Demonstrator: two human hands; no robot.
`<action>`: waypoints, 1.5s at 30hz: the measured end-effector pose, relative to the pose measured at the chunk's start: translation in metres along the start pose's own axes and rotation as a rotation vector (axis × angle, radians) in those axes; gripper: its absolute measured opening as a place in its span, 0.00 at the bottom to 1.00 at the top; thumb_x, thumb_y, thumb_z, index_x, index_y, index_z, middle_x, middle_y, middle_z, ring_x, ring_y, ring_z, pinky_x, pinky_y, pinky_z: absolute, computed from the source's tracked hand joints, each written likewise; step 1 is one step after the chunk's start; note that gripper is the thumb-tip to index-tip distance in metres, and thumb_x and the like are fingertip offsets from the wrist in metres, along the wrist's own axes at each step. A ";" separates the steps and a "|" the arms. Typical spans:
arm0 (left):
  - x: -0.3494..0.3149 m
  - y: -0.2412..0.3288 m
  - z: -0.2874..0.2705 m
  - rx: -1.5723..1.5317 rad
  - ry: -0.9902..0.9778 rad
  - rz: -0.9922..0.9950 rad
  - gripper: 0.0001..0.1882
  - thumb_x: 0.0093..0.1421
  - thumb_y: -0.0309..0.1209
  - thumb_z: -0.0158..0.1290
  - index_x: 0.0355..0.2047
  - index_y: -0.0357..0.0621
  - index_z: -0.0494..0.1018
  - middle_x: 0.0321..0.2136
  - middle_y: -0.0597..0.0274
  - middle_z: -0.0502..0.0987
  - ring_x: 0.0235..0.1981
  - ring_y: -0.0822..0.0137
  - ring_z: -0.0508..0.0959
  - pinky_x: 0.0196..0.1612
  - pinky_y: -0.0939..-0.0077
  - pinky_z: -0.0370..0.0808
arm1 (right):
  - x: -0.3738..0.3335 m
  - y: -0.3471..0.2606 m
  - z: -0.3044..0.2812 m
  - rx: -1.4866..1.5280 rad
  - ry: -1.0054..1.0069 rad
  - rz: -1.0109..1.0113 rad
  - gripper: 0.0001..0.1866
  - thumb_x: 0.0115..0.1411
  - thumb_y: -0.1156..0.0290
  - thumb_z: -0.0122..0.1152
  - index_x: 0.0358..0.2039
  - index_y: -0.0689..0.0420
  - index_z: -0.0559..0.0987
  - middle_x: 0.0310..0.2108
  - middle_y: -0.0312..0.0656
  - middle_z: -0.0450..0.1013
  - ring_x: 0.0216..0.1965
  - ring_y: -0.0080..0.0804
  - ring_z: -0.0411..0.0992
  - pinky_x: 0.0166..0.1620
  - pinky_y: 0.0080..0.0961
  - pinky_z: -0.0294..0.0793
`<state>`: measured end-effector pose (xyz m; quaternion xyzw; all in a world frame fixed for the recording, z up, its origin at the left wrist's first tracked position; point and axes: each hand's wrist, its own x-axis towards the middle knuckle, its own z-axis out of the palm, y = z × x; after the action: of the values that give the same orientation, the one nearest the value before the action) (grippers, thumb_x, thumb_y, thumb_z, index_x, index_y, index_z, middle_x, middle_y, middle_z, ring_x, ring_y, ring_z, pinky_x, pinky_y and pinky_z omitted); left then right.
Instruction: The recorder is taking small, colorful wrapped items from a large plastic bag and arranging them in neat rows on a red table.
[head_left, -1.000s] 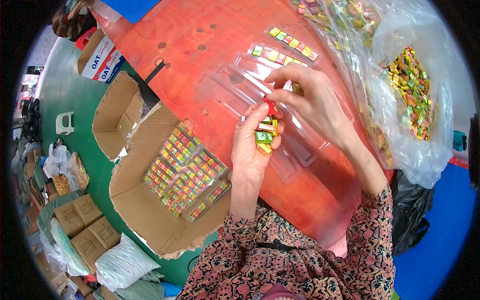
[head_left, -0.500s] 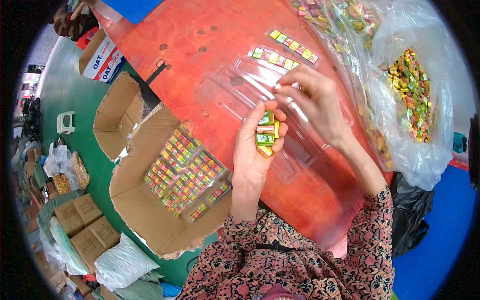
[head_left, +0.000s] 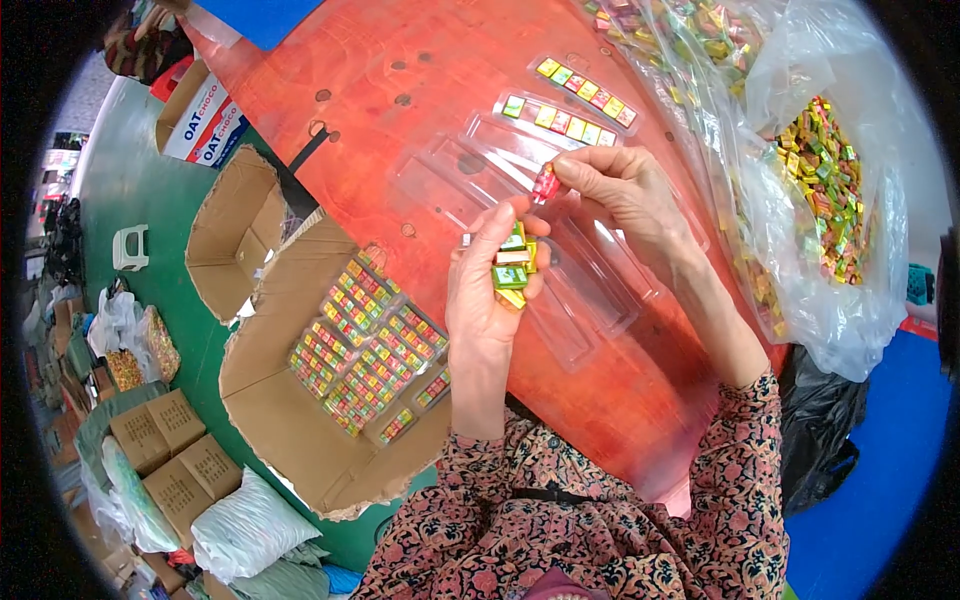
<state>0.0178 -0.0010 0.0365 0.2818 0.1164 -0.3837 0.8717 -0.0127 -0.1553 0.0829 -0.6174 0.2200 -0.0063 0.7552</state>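
Note:
My left hand is cupped palm up round several small wrapped candies, mostly green and yellow. Between thumb and fingertips my right hand pinches one red-wrapped candy, just above and right of the left fingertips. Beneath both hands, clear plastic trays with long narrow troughs lie on the red table. Beyond the right hand are two narrow strip trays, a nearer candy-filled tray and a farther one, each showing a row of yellow, green and red candies.
On the right a large clear plastic bag holds a heap of loose candies. At the table's left edge an open cardboard box contains several filled candy trays. Another open carton stands behind it; a black bag lies lower right.
The right hand has moved slightly away from the tray and now shows a red candy at its fingertips. The left hand with its candies has shifted a little left.

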 end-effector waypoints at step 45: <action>0.143 0.074 0.041 0.862 -0.007 0.109 0.11 0.51 0.32 0.53 0.27 0.34 0.73 0.21 0.53 0.76 0.12 0.72 0.71 0.09 0.84 0.63 | 0.087 0.032 -0.012 -1.001 0.268 -0.727 0.08 0.45 0.75 0.62 0.28 0.62 0.78 0.24 0.46 0.71 0.25 0.37 0.71 0.28 0.29 0.68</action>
<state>0.1688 -0.0700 0.0397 0.6245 -0.0724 -0.3515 0.6937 0.0537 -0.1837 0.0234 -0.9250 0.0649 -0.2361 0.2904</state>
